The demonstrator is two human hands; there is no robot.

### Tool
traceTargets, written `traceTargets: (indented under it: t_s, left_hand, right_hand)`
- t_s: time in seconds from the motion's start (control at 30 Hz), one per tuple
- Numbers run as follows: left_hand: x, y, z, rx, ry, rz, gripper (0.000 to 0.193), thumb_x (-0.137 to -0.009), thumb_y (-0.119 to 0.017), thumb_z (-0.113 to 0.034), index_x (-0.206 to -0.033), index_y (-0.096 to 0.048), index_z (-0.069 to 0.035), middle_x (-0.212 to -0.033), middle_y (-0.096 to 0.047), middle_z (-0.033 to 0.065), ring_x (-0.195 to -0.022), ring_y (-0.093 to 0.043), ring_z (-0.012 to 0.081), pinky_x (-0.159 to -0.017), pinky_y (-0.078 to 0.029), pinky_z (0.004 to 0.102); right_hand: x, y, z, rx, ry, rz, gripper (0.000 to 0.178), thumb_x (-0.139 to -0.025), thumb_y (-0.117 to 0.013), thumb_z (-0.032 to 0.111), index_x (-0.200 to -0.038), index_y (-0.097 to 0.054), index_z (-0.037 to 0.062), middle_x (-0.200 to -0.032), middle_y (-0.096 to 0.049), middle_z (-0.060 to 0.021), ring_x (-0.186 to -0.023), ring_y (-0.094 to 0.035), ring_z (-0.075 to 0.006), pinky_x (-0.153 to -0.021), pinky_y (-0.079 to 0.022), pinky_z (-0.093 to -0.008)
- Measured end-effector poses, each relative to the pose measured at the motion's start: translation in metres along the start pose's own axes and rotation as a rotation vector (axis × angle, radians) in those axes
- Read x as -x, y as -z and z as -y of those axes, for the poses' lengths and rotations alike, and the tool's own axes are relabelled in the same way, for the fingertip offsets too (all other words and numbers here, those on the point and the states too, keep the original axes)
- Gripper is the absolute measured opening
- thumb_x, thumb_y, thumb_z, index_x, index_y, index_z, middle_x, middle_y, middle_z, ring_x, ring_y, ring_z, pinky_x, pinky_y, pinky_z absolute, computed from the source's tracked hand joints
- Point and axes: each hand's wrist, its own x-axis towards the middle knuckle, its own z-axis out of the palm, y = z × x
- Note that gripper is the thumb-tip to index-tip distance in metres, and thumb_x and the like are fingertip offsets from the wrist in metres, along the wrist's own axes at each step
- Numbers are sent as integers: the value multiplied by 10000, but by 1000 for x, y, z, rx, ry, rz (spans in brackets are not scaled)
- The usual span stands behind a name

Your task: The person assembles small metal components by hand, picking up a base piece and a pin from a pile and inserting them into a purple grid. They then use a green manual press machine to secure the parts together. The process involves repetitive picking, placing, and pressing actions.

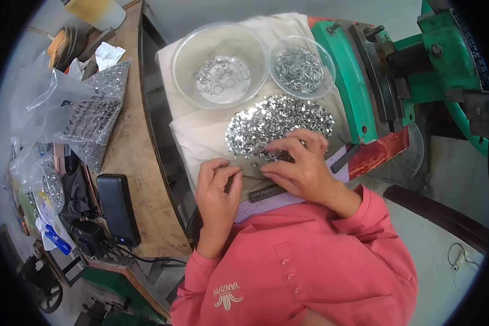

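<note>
A heap of small shiny metal pieces (277, 122) is spread on a pale cloth (193, 133) in front of me. At the heap's lower left edge is my left hand (217, 187), its fingers curled and thumb drawn in close to the index finger. Whatever sits at those fingertips is too small to make out. My right hand (304, 171) reaches over the heap's near side, thumb and index finger apart, nothing visible between them. A few loose pieces lie between both hands. Beneath my right wrist is a short dark metal bar (266, 193).
Behind the heap stand a large clear tub (182, 81) with some metal bits and a smaller clear bowl (326, 87) of thin silvery pieces. A green machine (358, 108) borders the right. Leftward, a wooden bench (146, 217) carries a filled plastic bag (100, 103) and a black power bank (118, 209).
</note>
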Motion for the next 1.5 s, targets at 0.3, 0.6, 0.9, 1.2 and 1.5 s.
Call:
traceTargets:
  t_s: [0.3,0.6,0.9,1.2,1.5]
  left_hand:
    - [23,16,-5,27,-90,103,168,-737,-742,65,-882,-699,-8,-963,-620,114,-828,-621,216,-683,-501,305]
    - [26,-12,-11,-5,-306,192,215,-668,-778,-2,-852,-689,-68,-946,-631,72,-824,-586,267,-697,-461,364]
    - [26,-18,-12,-39,-305,266,247,-681,-788,-66,-899,-674,-85,-989,-629,62,-859,-574,265,-756,-428,386]
    - [26,-15,-14,-82,-285,336,347,-679,-832,-115,-971,-655,-55,-1066,-610,97,-935,-570,306,-819,-440,406]
    - [36,-3,-7,-48,-207,275,321,-664,-830,-81,-936,-663,-54,-1026,-619,100,-922,-577,307,-795,-468,394]
  right_hand:
    - [-23,-15,-4,149,200,84,111,-661,-749,201,-732,-665,184,-1181,-597,46,-1192,-452,-221,-964,-300,-412]
    - [-8,5,-12,-68,6,35,132,-694,-766,175,-784,-670,173,-1197,-607,16,-1181,-463,-273,-969,-277,-464]
    - [45,12,-2,-91,-118,45,146,-677,-793,207,-805,-720,202,-1142,-642,37,-1135,-488,-266,-933,-292,-443]
    - [2,-6,-10,40,8,-27,200,-673,-789,198,-868,-752,226,-1174,-629,48,-1142,-474,-245,-925,-299,-409]
    - [-8,-16,-8,86,77,-23,67,-684,-712,220,-699,-680,164,-1175,-607,24,-1194,-453,-232,-977,-281,-429]
